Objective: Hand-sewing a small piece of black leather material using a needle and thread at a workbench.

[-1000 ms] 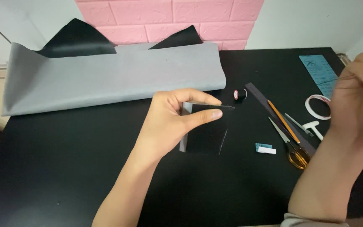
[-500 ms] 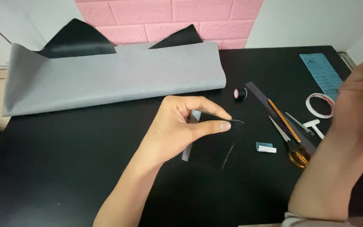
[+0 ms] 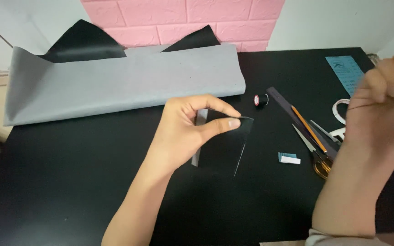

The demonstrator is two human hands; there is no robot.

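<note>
Black table (image 3: 69, 182), pink brick wall (image 3: 183, 18), left hand (image 3: 183, 132) pinching black piece (image 3: 226, 146), right hand (image 3: 384, 109) fisted

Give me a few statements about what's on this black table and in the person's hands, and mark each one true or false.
1. The left hand holds a small black piece of material. True.
2. The right hand rests flat on the table. False: it is raised above the table, fingers curled.
3. A large grey sheet lies along the table's far side. True.
4. The scissors are in the left hand. False: they lie on the table near the right hand.
5. A small spool sits beside the grey sheet's end. True.
</note>
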